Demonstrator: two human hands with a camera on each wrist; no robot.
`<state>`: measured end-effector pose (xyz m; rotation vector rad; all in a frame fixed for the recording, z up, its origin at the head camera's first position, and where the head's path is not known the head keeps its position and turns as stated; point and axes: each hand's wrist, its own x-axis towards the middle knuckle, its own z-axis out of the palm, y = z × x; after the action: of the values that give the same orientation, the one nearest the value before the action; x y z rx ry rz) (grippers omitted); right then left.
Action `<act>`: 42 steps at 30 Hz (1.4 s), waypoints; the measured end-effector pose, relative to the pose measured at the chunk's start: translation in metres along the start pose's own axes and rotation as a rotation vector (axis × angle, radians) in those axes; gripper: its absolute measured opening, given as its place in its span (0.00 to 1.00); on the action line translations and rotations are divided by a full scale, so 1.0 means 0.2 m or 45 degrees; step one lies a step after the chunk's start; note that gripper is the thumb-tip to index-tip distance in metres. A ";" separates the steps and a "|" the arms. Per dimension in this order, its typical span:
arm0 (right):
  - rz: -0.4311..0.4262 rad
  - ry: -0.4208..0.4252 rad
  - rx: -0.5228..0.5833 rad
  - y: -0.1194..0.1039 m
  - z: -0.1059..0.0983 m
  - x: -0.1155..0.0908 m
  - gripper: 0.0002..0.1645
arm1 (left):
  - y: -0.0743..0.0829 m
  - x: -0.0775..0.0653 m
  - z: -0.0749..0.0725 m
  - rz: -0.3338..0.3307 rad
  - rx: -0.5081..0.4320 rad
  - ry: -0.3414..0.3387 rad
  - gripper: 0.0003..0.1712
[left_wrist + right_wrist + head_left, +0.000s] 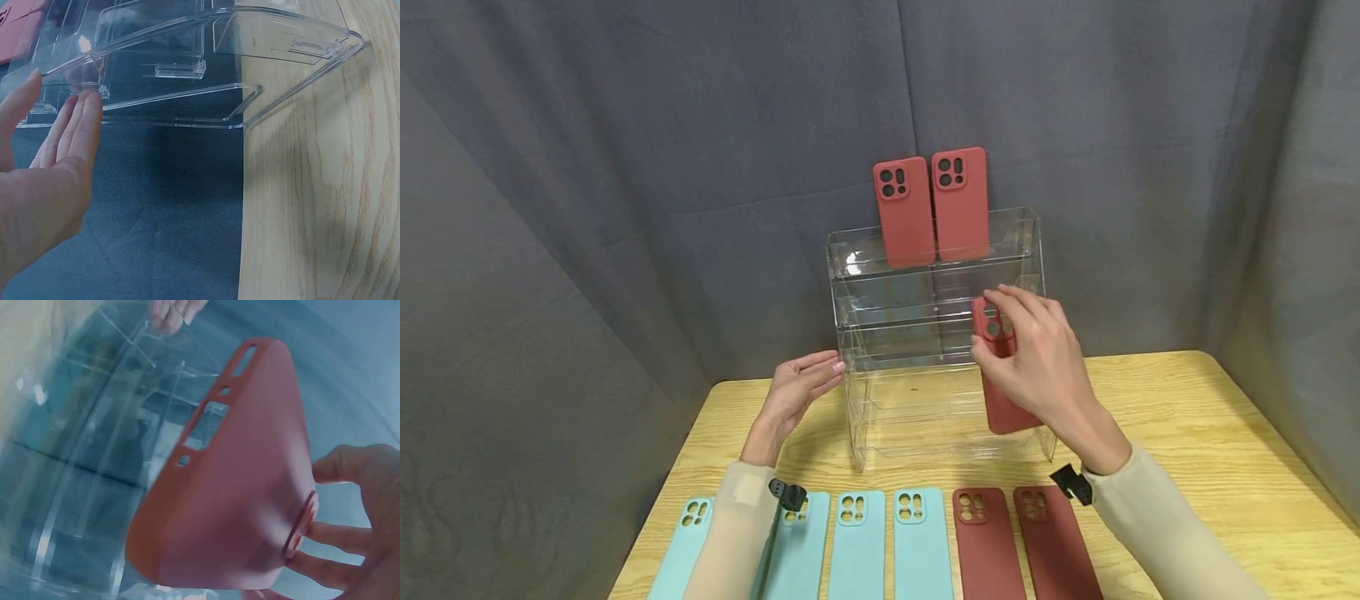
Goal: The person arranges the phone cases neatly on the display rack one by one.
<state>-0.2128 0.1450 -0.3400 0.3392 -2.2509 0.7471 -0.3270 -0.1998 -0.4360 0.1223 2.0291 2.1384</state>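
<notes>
Right hand pinches red phone case near its top, in front of clear rack, right part; long axis near upright, camera-cutout end up, lower end slanting right in head view. Left hand, fingers extended, at rack's left side.

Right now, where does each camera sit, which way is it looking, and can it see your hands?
Head: worn on the head, facing forward and down at the clear rack on the table; the left hand, right hand and both sleeves show.
Left wrist: facing along the left hand, which shows, towards the rack's side.
Right wrist: facing the red phone case in the right hand, which shows; left fingers peek in at the top.
Shared: head and right wrist both see that held case.
</notes>
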 end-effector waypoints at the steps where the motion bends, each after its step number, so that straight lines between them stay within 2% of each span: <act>1: -0.020 0.022 0.007 -0.01 0.01 0.04 0.32 | 0.00 0.00 0.00 -0.001 -0.006 0.004 0.30; 13: -0.249 0.339 0.046 -0.17 0.11 0.48 0.31 | 0.00 0.01 -0.01 -0.007 -0.005 -0.002 0.31; 17: -0.292 0.402 0.009 -0.21 0.16 0.58 0.30 | -0.01 0.01 0.00 -0.011 -0.002 0.003 0.30; 22: -0.276 0.425 -0.024 -0.25 0.22 0.67 0.30 | 0.00 0.01 0.01 -0.013 -0.019 0.016 0.28; 31: -0.290 0.435 -0.087 -0.23 0.35 0.73 0.30 | -0.02 -0.02 0.00 -0.016 -0.034 -0.014 0.30; 37: -0.230 0.451 -0.124 -0.18 0.46 0.75 0.29 | -0.03 -0.01 -0.01 0.009 -0.002 0.006 0.30; 42: -0.172 0.439 -0.177 -0.12 0.57 0.74 0.29 | -0.02 -0.01 -0.01 -0.001 -0.004 0.009 0.30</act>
<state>-0.3692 0.0543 -0.2895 0.2697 -1.9214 0.5302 -0.3242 -0.2025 -0.4408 0.1131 2.0295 2.1442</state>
